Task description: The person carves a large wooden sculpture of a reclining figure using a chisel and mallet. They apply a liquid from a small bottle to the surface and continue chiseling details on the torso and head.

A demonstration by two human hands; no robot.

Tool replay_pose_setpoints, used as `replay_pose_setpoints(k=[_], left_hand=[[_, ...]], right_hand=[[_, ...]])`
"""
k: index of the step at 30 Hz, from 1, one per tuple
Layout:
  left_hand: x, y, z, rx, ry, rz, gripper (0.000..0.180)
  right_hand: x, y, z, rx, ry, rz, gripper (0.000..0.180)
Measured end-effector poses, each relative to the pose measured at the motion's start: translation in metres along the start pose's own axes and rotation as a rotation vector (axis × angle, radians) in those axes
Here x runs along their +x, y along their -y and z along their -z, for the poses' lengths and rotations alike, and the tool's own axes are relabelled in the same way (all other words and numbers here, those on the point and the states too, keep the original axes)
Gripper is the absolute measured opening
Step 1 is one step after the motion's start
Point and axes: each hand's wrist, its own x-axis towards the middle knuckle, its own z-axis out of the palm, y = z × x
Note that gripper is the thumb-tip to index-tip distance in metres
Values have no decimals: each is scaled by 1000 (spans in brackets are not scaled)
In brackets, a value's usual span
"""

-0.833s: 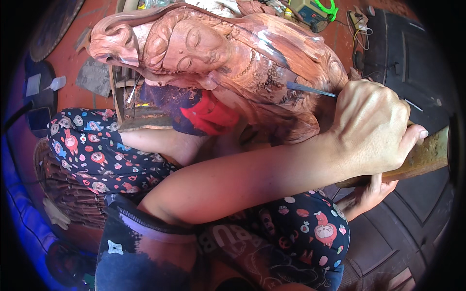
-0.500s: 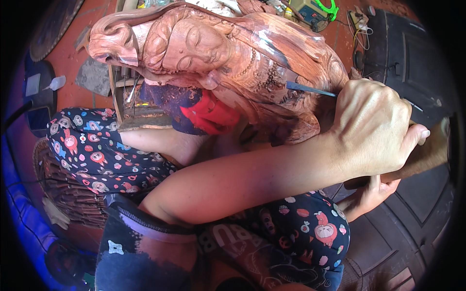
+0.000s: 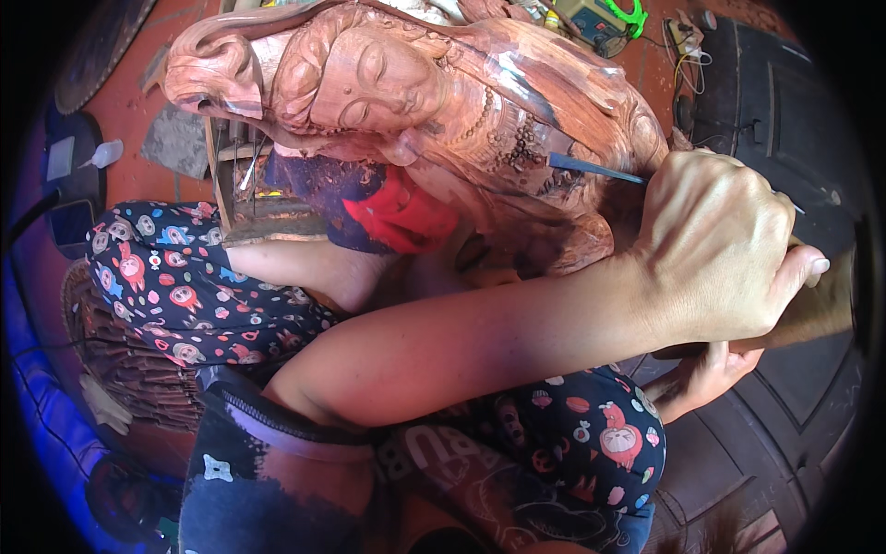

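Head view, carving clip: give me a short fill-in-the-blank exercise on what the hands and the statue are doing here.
1. The wooden statue lies across the person's ____.
2. The hand whose forearm crosses the picture grips a thin ____ chisel.
3. The chisel's tip meets the statue's ____ surface.
4. Under the statue sits a crumpled ____ cloth.

Missing words: lap; metal; carved; red

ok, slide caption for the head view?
Left hand holds a chisel against a reddish wooden statue resting across the lap.

A reddish carved wooden statue (image 3: 443,102) lies across the lap, head to the left; a thin blue-grey chisel (image 3: 591,168) touches its right side.
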Motion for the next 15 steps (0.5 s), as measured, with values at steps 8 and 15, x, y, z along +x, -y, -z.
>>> replay_pose_setpoints(k=[8,15], left_hand=[[1,2,-2,-7,-50,-17,39],[4,-1,0,-7,-66,11,39]], right_hand=[[8,-4,2,-26,52,25,63],[10,2,-4,-31,22,25,50]])
